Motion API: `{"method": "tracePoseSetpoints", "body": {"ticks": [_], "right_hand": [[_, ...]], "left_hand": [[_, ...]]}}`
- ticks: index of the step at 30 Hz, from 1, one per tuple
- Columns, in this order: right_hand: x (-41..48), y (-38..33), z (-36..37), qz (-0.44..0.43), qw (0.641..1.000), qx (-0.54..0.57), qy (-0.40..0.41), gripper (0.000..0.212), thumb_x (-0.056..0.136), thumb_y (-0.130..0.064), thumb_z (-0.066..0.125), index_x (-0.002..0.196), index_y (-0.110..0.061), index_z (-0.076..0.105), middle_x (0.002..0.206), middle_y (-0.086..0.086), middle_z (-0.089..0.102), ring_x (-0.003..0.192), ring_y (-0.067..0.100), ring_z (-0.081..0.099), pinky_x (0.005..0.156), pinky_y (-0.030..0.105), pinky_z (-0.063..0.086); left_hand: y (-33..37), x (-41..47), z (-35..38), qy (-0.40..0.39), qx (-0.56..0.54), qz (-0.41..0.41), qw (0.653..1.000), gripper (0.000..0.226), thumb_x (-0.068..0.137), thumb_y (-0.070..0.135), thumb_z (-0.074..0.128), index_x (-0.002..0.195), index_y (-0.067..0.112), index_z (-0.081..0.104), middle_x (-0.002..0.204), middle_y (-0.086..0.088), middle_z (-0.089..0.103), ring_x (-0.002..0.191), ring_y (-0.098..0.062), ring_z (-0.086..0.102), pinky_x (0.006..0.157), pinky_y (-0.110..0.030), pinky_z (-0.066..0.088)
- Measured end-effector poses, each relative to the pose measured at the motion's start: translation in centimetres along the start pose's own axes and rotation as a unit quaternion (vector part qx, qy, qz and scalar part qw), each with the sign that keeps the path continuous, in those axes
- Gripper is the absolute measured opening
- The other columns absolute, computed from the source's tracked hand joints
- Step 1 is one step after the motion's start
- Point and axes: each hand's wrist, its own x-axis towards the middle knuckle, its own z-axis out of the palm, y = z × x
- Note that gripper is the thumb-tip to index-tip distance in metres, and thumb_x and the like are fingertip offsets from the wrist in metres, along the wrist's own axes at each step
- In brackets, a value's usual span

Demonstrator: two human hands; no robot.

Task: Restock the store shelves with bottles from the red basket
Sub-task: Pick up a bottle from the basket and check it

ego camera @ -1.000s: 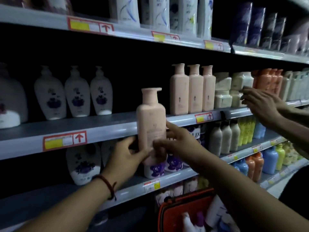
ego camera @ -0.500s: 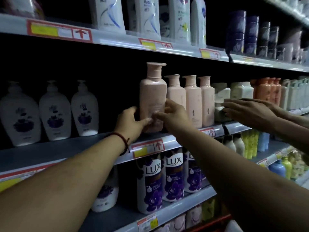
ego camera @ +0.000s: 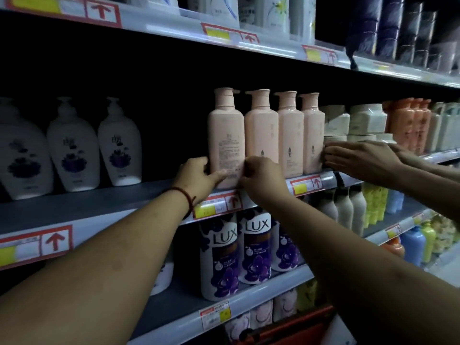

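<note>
With left hand [ego camera: 199,175] and right hand [ego camera: 261,178] both curled round base of pink bottle [ego camera: 225,135], upright at near lip of middle shelf [ego camera: 112,202] just left of 3 matching bottles [ego camera: 290,135], could tip off lip or topple row if let go before pushed farther in.

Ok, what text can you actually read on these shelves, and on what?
"LUX": two white-and-purple bottles, lower shelf.
Red up arrows, no words: shelf-edge price tags.
Price tag figures: too blurred.
pink bottle back label: print too small.
top-shelf packs: unreadable.
</note>
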Motion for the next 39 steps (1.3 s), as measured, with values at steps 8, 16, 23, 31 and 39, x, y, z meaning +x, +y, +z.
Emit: {"method": "tracePoseSetpoints", "body": {"ticks": [8,16,23,31,39], "right_hand": [[-5.7,-0.9,-4.0,0.008,0.998,0.031,-0.062,0.032,0.089,-0.010,0.066,0.120,-0.012,0.061,0.112,0.005,0.066,0.097,0.021,0.065,0.076,0.032,0.059],[-12.3,1.4,-7.5,0.001,0.988,-0.121,-0.092,0.061,0.081,-0.023,0.076,0.135,-0.012,0.051,0.123,0.010,0.064,0.108,0.025,0.061,0.088,0.035,0.052],[-18.7,7.3,-6.6,0.066,0.984,-0.119,-0.119,0.065,0.079,-0.030,0.080,0.134,-0.012,0.052,0.129,0.009,0.061,0.116,0.026,0.058,0.091,0.033,0.047],[-24.1,17.0,-6.2,0.192,0.970,-0.090,-0.118,0.070,0.071,-0.027,0.086,0.130,-0.011,0.054,0.125,0.011,0.063,0.115,0.027,0.060,0.095,0.040,0.050],[-26.2,26.2,-5.0,0.320,0.930,-0.076,-0.165,0.085,0.068,-0.030,0.088,0.139,-0.006,0.048,0.131,0.012,0.058,0.118,0.026,0.057,0.098,0.035,0.047]], "left_hand": [[4.5,-4.3,-2.3,-0.023,0.219,-0.036,0.975,0.053,0.095,0.046,0.056,0.124,0.002,0.055,0.120,-0.017,0.060,0.105,-0.032,0.059,0.082,-0.032,0.044],[5.1,-12.2,-0.5,-0.112,0.202,0.144,0.962,0.052,0.082,0.040,0.073,0.128,0.019,0.058,0.126,-0.003,0.062,0.115,-0.020,0.058,0.099,-0.030,0.045],[1.9,-17.3,4.2,-0.225,0.224,0.125,0.940,0.073,0.074,0.045,0.080,0.136,0.020,0.051,0.137,-0.004,0.054,0.124,-0.022,0.052,0.105,-0.036,0.043],[-2.0,-21.8,12.8,-0.307,0.155,0.116,0.932,0.065,0.077,0.037,0.081,0.135,0.021,0.055,0.135,-0.001,0.059,0.123,-0.018,0.055,0.099,-0.024,0.040],[-6.7,-23.6,21.8,-0.386,0.151,0.078,0.907,0.066,0.080,0.043,0.076,0.138,0.027,0.052,0.144,0.000,0.051,0.131,-0.019,0.048,0.106,-0.028,0.037]]}}
